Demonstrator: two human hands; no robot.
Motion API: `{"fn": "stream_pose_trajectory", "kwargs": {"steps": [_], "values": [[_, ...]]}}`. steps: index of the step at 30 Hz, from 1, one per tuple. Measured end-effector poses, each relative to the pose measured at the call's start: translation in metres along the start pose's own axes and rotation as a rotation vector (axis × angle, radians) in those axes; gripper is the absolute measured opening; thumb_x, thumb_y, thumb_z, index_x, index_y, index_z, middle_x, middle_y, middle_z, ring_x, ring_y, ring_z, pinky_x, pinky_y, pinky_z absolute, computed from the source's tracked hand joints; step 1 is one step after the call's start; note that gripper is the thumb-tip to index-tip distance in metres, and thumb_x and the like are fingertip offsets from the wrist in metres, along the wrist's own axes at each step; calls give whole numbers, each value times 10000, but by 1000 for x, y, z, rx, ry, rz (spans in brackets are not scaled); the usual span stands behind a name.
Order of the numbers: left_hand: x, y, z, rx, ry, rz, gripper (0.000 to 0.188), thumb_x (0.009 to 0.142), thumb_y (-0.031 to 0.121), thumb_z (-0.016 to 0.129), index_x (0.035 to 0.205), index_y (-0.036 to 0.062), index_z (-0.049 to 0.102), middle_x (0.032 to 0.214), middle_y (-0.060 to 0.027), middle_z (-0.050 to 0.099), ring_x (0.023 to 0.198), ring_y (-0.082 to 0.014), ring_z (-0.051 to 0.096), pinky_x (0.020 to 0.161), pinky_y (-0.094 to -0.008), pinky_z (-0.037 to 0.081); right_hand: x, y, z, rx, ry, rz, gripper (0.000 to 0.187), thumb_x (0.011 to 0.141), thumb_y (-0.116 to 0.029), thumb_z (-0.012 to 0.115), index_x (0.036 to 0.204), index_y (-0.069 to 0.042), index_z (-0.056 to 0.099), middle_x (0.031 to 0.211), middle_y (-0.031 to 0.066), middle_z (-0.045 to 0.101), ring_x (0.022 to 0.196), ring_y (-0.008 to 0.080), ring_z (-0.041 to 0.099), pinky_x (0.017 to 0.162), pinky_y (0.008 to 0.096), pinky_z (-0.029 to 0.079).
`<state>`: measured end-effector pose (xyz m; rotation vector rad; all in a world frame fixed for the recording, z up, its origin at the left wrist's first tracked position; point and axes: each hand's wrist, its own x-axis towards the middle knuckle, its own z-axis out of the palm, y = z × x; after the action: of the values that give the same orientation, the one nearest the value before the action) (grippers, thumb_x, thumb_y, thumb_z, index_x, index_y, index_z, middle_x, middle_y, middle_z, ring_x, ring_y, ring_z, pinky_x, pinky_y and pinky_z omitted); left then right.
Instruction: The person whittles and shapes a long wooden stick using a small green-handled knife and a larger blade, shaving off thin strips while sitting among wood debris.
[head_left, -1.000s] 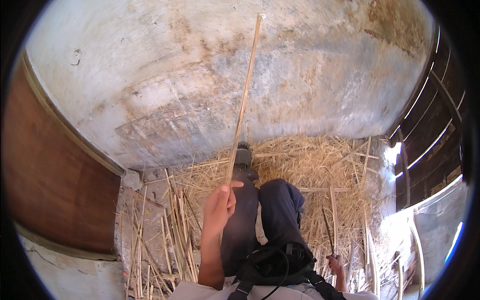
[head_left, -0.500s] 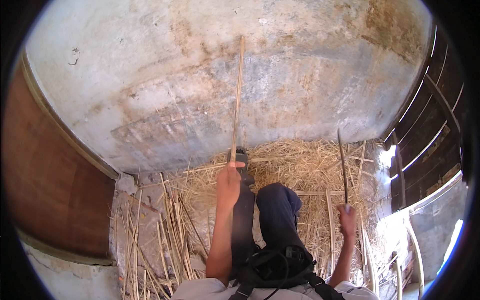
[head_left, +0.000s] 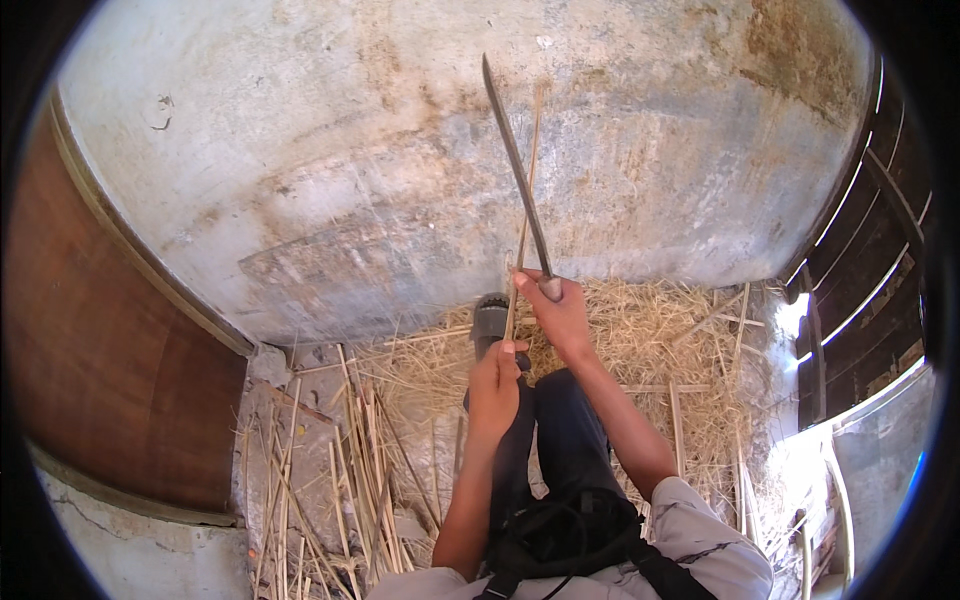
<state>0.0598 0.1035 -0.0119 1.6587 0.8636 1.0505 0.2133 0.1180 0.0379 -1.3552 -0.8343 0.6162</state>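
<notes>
A long thin strip of split wood or bamboo (head_left: 531, 175) points up and away in front of me. My left hand (head_left: 495, 385) is closed round its lower end. Just above, my right hand (head_left: 562, 315) grips the handle of a long-bladed knife (head_left: 516, 160), and its thumb and forefinger side touches the strip. The dark, narrow blade tilts up to the left and crosses in front of the strip. My legs (head_left: 570, 415) are below, with one dark shoe (head_left: 490, 318) beside the left hand.
Pale shavings (head_left: 640, 320) cover the floor by the wall (head_left: 400, 200). Several long strips (head_left: 365, 460) lie in a loose pile at my left, near a brown panel (head_left: 150, 340). Dark slatted boards (head_left: 865, 260) stand at the right, with sticks (head_left: 840, 490) beneath.
My right hand has brought the knife from the far right over to the strip. My left hand and the strip have shifted slightly right, and the strip's lean has changed.
</notes>
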Motion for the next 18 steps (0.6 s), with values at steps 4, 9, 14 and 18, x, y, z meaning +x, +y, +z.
{"fn": "stream_pose_trajectory", "kwargs": {"steps": [4, 9, 14, 18], "values": [[-1, 9, -7, -62, -53, -93, 410, 1106, 353, 491, 1274, 0, 616, 730, 30, 495, 556, -50, 443, 511, -237, 399, 10, -5, 13, 93, -68, 124, 354, 914, -340, 784, 1013, 0, 767, 621, -75, 499, 547, 38, 434, 498, 257, 332], [-44, 20, -21, -146, -143, -222, 406, 1069, 257, 577, 1391, 19, 515, 816, -8, 566, 677, -82, 534, 658, -281, 500, 25, -16, 9, 401, -142, 174, 326, 962, -312, 743, 1063, -1, 739, 587, -106, 365, 494, 20, 294, 478, 240, 266], [-95, 4, -47, 85, -203, -176, 313, 1081, 293, 547, 1190, 1, 578, 733, -59, 575, 692, -156, 581, 644, -330, 463, 41, -23, -1, 376, -164, 144, 340, 976, -316, 729, 1066, 11, 732, 585, -104, 356, 498, 20, 290, 481, 235, 269], [-110, 5, -52, 89, -155, -253, 348, 1101, 313, 465, 1013, -3, 581, 722, -112, 578, 674, -215, 585, 620, -374, 438, 35, -24, -6, 200, -144, 72, 328, 977, -330, 724, 1007, -3, 731, 591, -79, 423, 504, 40, 364, 485, 256, 303]]}}
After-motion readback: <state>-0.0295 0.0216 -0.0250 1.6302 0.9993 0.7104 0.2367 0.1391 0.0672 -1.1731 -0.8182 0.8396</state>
